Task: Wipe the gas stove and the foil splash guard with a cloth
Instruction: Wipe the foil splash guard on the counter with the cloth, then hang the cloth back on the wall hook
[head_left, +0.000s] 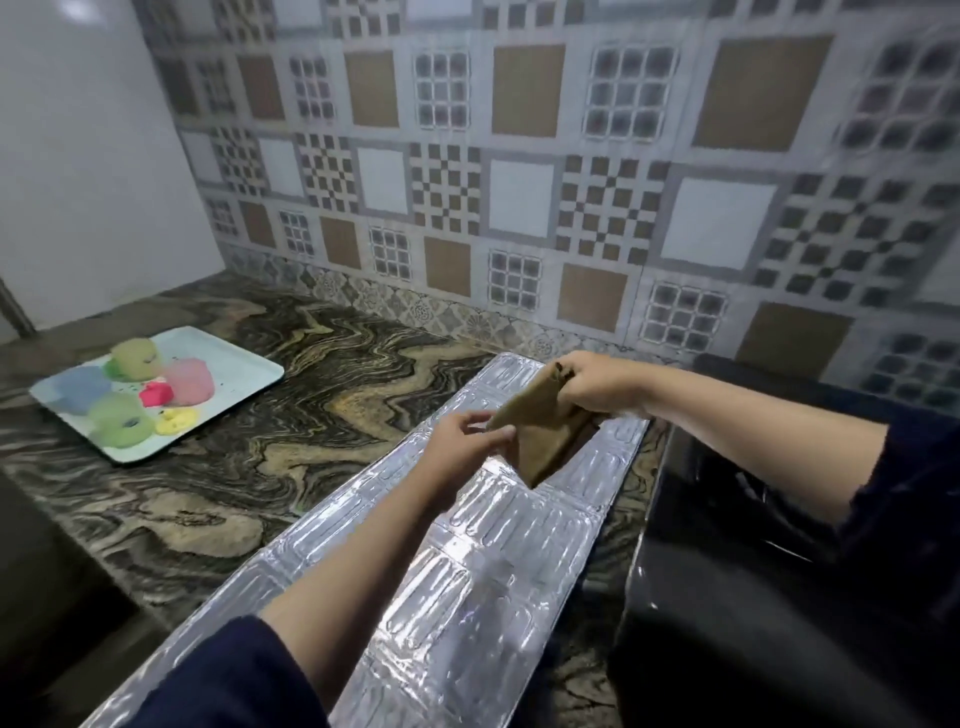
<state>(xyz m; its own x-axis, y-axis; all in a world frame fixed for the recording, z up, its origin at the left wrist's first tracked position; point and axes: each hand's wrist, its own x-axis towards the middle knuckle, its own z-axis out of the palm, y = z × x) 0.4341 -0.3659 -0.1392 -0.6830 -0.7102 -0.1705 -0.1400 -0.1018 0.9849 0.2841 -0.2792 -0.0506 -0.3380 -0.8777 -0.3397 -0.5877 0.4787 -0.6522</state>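
A folded brown cloth (545, 434) hangs in the air above the far end of the foil splash guard (467, 571). The guard is a long embossed silver sheet lying flat on the marble counter, running from the near edge toward the tiled wall. My right hand (602, 387) grips the cloth's upper corner. My left hand (465, 449) pinches its lower left edge. The black gas stove (753, 597) sits to the right of the foil, partly behind my right forearm.
A pale blue tray (244, 369) with several coloured sponges and cups rests at the left on the marble counter (291, 415). A patterned tile wall (519, 208) stands behind. The counter's front edge drops off at the lower left.
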